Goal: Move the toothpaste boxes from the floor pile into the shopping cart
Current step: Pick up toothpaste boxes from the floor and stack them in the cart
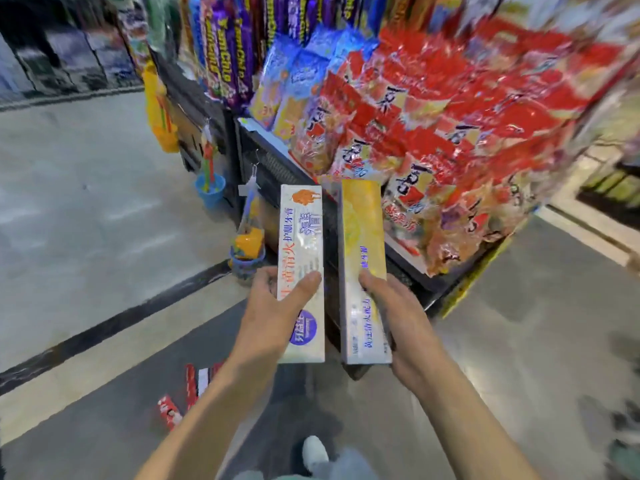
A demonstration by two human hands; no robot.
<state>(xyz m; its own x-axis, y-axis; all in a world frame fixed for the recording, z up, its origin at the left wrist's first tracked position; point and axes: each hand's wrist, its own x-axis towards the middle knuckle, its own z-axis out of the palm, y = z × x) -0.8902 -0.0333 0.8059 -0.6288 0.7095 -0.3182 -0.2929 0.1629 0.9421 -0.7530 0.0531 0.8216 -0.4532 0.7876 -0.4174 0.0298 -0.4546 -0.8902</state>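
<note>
Far left: grey floor (86,209) crossed by a dark stripe, with blurred shelving behind. Low on the floor, left of the forearms: a few red toothpaste boxes (188,389) lying loose, well below the hands. Hanging at the shelf end: yellow and blue toy buckets (210,190). Left hand (273,306) wrapped round the lower half of a white toothpaste box (302,258), thumb across its printed front, fingers behind; grip firmly holding that box, held upright and lengthwise away from the body. Just beside it, not touching: a yellow toothpaste box (363,251), likewise upright, clasped by the right hand (398,317) with the thumb on the front edge and fingers round the right side; grip holding that box. Behind both boxes: a dark low shelf (266,157) stacked with red snack bags (450,140), blue bags and purple packets above them. Bottom centre: a white shoe (314,453) on the floor. No shopping cart visible; much of the edge blurred.
</note>
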